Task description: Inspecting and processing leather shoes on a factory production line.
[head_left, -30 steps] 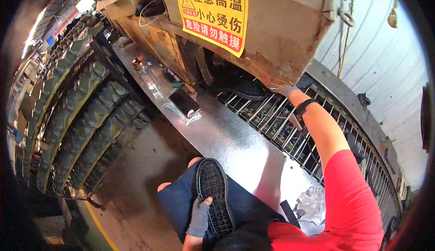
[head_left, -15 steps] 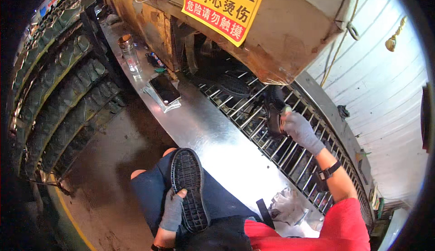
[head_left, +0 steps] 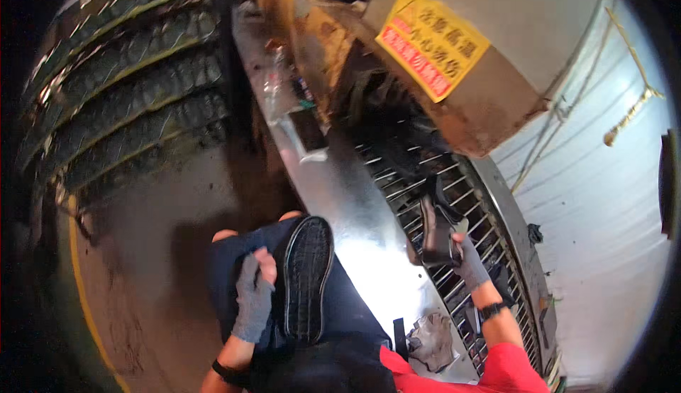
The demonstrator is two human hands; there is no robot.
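A black shoe sole (head_left: 308, 279) lies on my dark-trousered lap with its ridged face up. My left hand (head_left: 254, 297), in a grey glove with bare fingertips, is beside the sole's left edge, open and holding nothing. Over the metal roller rack on the right, my gloved right hand (head_left: 468, 258) is closed on a black shoe upper (head_left: 441, 231). A pale greenish part shows at the upper's opening, next to my fingers.
A steel ledge (head_left: 340, 187) runs between my lap and the roller rack (head_left: 489, 216), bearing a phone (head_left: 308, 130) and a glass bottle (head_left: 273, 84). A machine housing (head_left: 489, 38) with a yellow warning label overhangs the rack. Crumpled material (head_left: 431, 340) lies nearby. Shelves of shoe-shaped pieces (head_left: 142, 74) stand left.
My left hand has let go of the sole and moved to its left. My right hand has drawn the shoe upper nearer along the rack. The view has shifted.
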